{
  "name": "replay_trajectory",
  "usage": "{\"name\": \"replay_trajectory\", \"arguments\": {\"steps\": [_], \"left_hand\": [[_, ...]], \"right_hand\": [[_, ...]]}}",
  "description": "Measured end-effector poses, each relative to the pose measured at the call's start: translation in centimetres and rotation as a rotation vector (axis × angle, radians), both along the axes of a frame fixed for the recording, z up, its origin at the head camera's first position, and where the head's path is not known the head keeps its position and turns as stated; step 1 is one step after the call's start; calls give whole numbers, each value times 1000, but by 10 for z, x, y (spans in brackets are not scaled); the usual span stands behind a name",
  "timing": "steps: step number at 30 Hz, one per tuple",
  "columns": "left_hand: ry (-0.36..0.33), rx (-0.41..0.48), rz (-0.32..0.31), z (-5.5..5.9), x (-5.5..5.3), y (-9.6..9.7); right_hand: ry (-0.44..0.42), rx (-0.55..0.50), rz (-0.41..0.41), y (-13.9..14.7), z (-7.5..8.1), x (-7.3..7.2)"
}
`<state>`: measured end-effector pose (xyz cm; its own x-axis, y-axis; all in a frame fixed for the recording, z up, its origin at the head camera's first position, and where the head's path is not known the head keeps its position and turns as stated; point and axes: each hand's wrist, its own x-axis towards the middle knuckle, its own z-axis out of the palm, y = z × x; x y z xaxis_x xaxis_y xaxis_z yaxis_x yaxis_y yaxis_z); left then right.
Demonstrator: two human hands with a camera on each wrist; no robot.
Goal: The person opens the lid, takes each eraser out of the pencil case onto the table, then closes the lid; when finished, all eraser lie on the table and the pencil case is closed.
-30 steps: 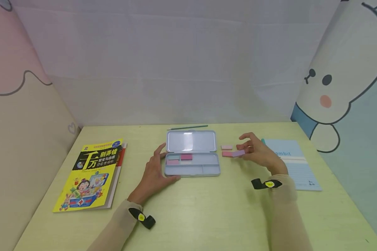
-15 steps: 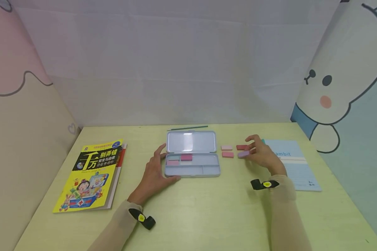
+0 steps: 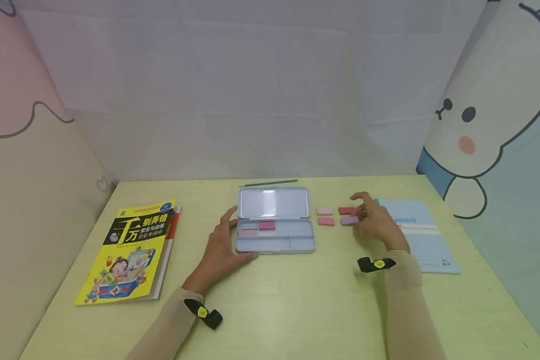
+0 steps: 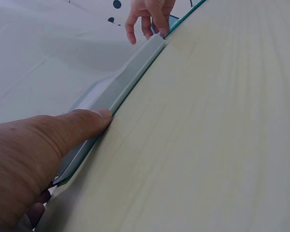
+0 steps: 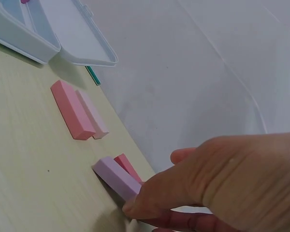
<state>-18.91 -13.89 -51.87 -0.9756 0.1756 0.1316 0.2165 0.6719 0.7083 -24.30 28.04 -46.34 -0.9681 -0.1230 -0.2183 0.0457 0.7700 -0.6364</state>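
My left hand (image 3: 220, 252) holds the left end of a pale blue pencil case (image 3: 302, 244), thumb along its front edge and fingers at its left side. Its lid is raised. A deep pink eraser (image 3: 267, 225) and a pale pink eraser (image 3: 247, 233) lie in the rear compartment. My right hand (image 3: 378, 224) pinches the right end of a purple eraser (image 5: 117, 178) at the table. Behind that eraser lies a rose-red eraser (image 3: 346, 211). To their left are a pink eraser (image 3: 326, 221) and a light pink eraser (image 3: 324, 211).
A green pencil (image 3: 268, 183) lies behind the case's lid. At the left is a yellow book (image 3: 130, 255) on top of another with a red cover. A light blue notebook (image 3: 427, 245) lies at the right, partly under my right hand and forearm.
The purple eraser has moved right, from beside the pink eraser to in front of the rose-red one, with my right hand. My left hand and the case stay put.
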Motion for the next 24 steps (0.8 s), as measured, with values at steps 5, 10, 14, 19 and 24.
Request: {"name": "replay_trajectory", "arguments": {"steps": [5, 10, 14, 19, 24], "left_hand": [[-2, 3, 4, -1, 0, 0], [-1, 0, 8, -1, 0, 0], [-1, 2, 10, 0, 0, -1], [-7, 3, 8, 0, -1, -1], [-10, 0, 5, 0, -1, -1]], "right_hand": [[8, 5, 5, 2, -1, 0], [55, -2, 24, 5, 0, 0], [93, -14, 38, 6, 2, 1], [104, -27, 30, 3, 6, 3], [103, -141, -8, -5, 12, 5]]}}
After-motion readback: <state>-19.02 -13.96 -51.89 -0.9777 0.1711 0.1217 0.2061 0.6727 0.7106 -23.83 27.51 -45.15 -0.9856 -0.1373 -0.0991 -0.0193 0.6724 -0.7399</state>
